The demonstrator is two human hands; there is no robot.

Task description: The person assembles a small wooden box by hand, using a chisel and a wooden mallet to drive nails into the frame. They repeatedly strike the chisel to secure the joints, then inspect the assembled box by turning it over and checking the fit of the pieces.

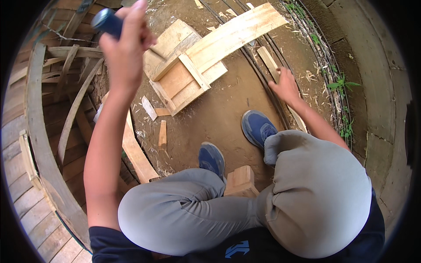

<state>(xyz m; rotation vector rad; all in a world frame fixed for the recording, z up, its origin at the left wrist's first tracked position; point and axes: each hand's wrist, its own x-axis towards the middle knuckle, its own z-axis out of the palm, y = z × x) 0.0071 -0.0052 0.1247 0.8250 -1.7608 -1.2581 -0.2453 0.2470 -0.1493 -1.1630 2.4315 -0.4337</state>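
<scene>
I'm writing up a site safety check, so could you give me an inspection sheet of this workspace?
Surface: bare brown earth floor.
Job's things: wooden frame piece, with a long board reaching out from it; narrow wooden strip; blue-handled tool, kind unclear.
Clutter: wood shavings and small offcuts scattered about.
Hands: left hand raised, gripping the tool; right hand at the strip, grip unclear.
Cables: long dark lines on the ground; cables or rods, cannot tell.
Surroundings: slatted wooden structure at left, green plants at right.
</scene>
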